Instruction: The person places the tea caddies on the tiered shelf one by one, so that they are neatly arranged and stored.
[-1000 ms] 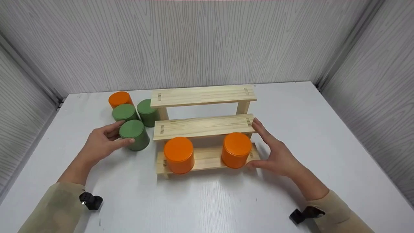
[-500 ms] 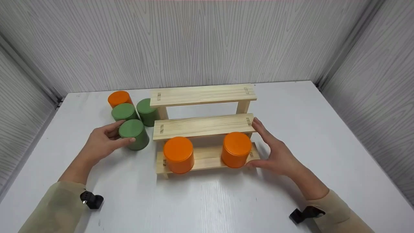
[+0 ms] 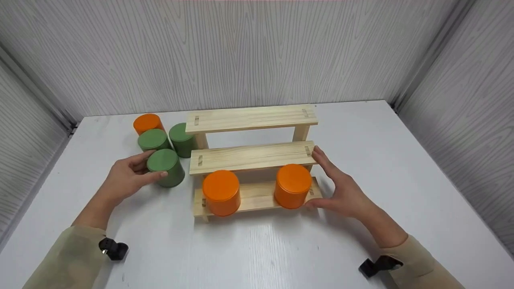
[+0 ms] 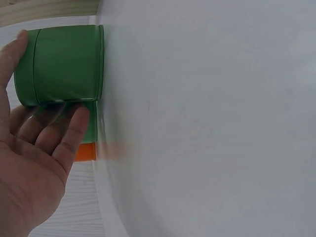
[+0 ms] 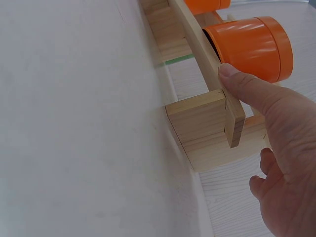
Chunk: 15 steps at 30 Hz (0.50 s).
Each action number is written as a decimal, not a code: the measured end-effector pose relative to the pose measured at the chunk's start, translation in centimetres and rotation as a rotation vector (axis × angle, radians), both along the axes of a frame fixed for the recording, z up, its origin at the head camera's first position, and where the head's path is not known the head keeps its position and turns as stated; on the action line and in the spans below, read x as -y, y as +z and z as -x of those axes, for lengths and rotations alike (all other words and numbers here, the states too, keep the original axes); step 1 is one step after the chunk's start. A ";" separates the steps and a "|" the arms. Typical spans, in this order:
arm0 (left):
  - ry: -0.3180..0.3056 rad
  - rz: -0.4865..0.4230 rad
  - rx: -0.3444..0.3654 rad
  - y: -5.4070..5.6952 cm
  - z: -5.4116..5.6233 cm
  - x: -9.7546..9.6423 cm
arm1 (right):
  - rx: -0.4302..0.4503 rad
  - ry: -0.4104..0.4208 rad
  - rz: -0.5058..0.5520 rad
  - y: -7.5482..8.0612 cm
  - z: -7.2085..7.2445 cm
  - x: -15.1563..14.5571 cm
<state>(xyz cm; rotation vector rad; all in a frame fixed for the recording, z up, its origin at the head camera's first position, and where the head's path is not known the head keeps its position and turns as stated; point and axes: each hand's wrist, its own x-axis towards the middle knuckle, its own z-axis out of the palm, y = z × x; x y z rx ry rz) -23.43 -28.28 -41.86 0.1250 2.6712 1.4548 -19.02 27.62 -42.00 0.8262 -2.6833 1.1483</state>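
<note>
On the left of the head view my left hand (image 3: 126, 176) holds an upright green tin (image 3: 166, 168), thumb at its near side and fingers round the far side. The left wrist view shows the same tin (image 4: 66, 64) standing on the white table. My right hand (image 3: 345, 192) grips the right end of a three-step wooden rack (image 3: 253, 157), fingertips at the middle step and thumb at the bottom one. In the right wrist view the thumb (image 5: 247, 89) presses the bottom board's edge beside an orange tin (image 3: 293, 186). Another orange tin (image 3: 221, 192) sits on that step's left part.
Behind the held tin stand two more green tins, one at the left (image 3: 154, 140) and one (image 3: 182, 140) partly hidden by the rack's top step. An orange tin (image 3: 148, 123) is farther back. Grey wood-grain panels (image 3: 249, 56) enclose the table (image 3: 257, 257) at the back and sides.
</note>
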 end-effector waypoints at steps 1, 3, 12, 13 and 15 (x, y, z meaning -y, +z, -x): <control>0.001 0.001 0.002 0.0 0.0 0.0 | 0.000 0.000 -0.001 0.0 0.0 0.0; 0.002 0.004 0.008 0.0 0.0 0.1 | 0.000 0.000 -0.001 0.0 0.0 0.0; -0.003 0.011 0.012 0.0 0.0 0.2 | 0.008 -0.001 0.003 0.0 0.1 0.2; -0.005 0.006 0.008 0.1 0.0 0.2 | 0.008 0.000 0.004 0.0 0.1 0.2; -0.014 0.000 0.000 0.1 0.0 0.2 | 0.005 0.001 0.005 -0.1 0.2 0.2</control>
